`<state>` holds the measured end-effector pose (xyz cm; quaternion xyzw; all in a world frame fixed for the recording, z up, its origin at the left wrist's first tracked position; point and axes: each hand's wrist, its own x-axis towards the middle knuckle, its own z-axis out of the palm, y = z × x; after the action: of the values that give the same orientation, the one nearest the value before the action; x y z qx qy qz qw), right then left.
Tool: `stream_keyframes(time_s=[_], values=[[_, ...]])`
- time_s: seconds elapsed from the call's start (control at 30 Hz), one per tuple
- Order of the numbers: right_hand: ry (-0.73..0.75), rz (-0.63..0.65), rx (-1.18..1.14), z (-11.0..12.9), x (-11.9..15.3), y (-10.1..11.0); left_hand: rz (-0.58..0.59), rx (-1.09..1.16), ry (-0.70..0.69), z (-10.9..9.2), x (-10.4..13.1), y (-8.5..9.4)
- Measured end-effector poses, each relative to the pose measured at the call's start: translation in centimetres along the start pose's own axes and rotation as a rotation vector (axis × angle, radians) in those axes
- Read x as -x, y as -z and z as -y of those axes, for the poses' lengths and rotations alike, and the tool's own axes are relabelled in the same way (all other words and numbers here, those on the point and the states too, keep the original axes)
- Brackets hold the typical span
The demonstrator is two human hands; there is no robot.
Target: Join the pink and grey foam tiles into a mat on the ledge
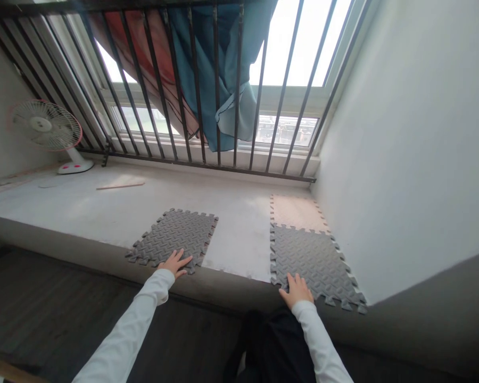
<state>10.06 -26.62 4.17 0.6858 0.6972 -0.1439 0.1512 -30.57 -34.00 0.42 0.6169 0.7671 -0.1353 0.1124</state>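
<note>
My left hand (175,263), fingers spread, rests on the front edge of a grey interlocking foam mat (179,234) lying on the white ledge. My right hand (297,290), fingers apart, lies at the front edge of another grey mat (311,260) beside the right wall. Behind that second mat, and meeting its back edge, lies a pale pink mat (297,211). A strip of bare ledge (239,239) separates the two grey mats. Both grey mats have toothed edges, and their front teeth reach past the ledge's front edge.
A white fan with a pink rim (46,125) stands at the ledge's left end. A thin wooden strip (120,186) lies nearer the middle. Dark railings (217,106) and red and blue curtains (207,64) run along the window. The dark floor (64,319) lies below.
</note>
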Motion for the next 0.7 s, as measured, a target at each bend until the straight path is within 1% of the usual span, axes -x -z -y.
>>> stream_keyframes(time_s=[0.1, 0.17, 0.2, 0.23, 0.27, 0.3, 0.37, 0.4, 0.43, 0.47, 0.53, 0.6, 0.7], values=[[-0.003, -0.018, -0.015, 0.0, 0.3, 0.0, 0.018, 0.020, -0.016, -0.3, 0.4, 0.8], [-0.006, -0.026, -0.023, 0.0, 0.3, -0.2, 0.049, 0.013, 0.026, -0.8, 0.9, 1.5], [-0.007, -0.028, -0.024, 0.0, 0.3, -0.2, 0.051, 0.003, 0.048, -1.3, 1.1, 1.8], [-0.007, -0.028, -0.024, 0.0, 0.3, -0.3, 0.028, -0.005, 0.055, -1.8, 1.3, 2.2], [-0.007, -0.029, -0.023, 0.0, 0.3, -0.4, -0.016, -0.010, 0.035, -2.5, 1.4, 2.5], [-0.007, -0.028, -0.022, 0.0, 0.4, -0.4, -0.071, -0.010, -0.018, -3.2, 1.3, 2.8], [-0.008, -0.025, -0.022, 0.1, 0.4, -0.4, -0.143, -0.013, -0.187, -4.8, 1.0, 3.4], [-0.008, -0.021, -0.027, 0.0, 0.4, -0.4, -0.139, -0.034, -0.257, -5.6, 0.6, 3.7], [-0.008, -0.016, -0.034, 0.0, 0.5, -0.4, -0.105, -0.067, -0.300, -6.4, 0.3, 4.0], [-0.008, -0.008, -0.043, -0.1, 0.5, -0.4, -0.065, -0.105, -0.314, -7.0, 0.0, 4.4], [-0.006, 0.003, -0.061, -0.2, 0.5, -0.3, -0.013, -0.170, -0.282, -8.0, -0.6, 4.9], [-0.002, 0.006, -0.071, -0.5, 0.6, -0.3, -0.012, -0.192, -0.259, -8.3, -0.8, 5.3], [-0.002, 0.010, -0.085, -0.8, 0.5, -0.4, -0.024, -0.195, -0.263, -8.1, -0.8, 5.4]])
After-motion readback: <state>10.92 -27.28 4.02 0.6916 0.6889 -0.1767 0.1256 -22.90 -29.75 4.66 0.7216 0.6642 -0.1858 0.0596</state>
